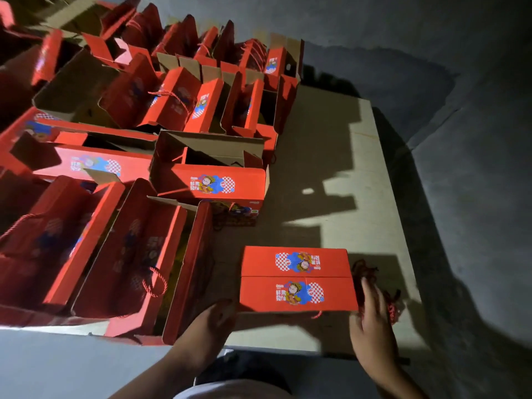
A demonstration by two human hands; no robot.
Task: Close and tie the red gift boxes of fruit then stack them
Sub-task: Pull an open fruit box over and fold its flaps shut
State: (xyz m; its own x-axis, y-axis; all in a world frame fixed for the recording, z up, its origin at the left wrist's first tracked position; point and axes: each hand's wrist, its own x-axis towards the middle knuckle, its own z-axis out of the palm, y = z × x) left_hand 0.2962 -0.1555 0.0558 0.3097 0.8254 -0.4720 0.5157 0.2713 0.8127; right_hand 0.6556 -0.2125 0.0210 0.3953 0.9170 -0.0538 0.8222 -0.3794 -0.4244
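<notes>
A closed red gift box with a cartoon print on both lid flaps lies near the front of a pale board. My left hand presses against its left near corner. My right hand lies flat against the box's right end, fingers on the red cord bunched there. Another closed box sits farther back with a second box open behind it. Several open red gift boxes stand to the left with flaps up and cord handles hanging.
More open red boxes crowd the back left in rows. The board's right edge drops to a dark grey concrete floor. Strong shadows fall across the board between the boxes.
</notes>
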